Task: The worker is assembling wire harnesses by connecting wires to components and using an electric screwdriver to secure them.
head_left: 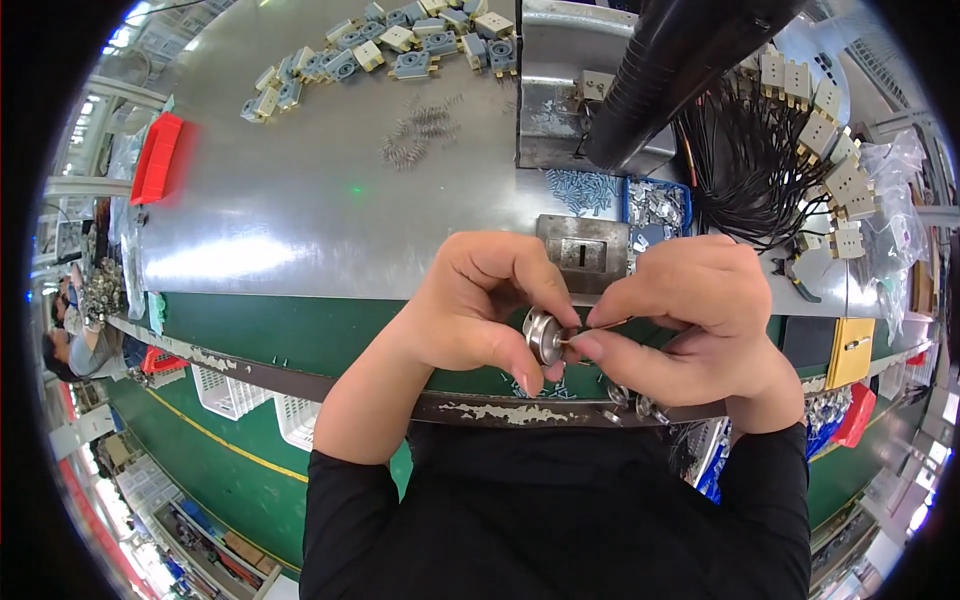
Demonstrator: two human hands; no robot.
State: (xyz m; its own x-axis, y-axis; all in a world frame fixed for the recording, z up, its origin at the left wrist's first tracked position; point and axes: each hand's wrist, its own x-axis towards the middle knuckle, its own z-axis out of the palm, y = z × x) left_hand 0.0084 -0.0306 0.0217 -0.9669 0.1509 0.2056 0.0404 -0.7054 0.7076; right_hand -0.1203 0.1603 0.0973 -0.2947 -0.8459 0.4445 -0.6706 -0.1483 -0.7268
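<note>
A round metal part [543, 336], silvery and disc-shaped with a small stem, sits gripped between the thumb and fingers of my left hand [485, 305]. Close against it, my right hand [690, 320] pinches something thin at the stem; the fingertips hide most of it. Both hands meet above the near edge of the bench. Just beyond them lies a steel block [600, 235] with a dark slot in its middle. Below my right hand, several similar round metal parts [640, 402] rest at the bench edge.
Grey and cream connector blocks [410, 50] lie at the back, with loose springs [420, 132] nearer. Blue screws [582, 190] and a blue bin [688, 205] stand beyond the steel block. A black column [680, 80] rises there. Black cables [745, 165], pliers [800, 283] and a yellow notebook [850, 350] are right.
</note>
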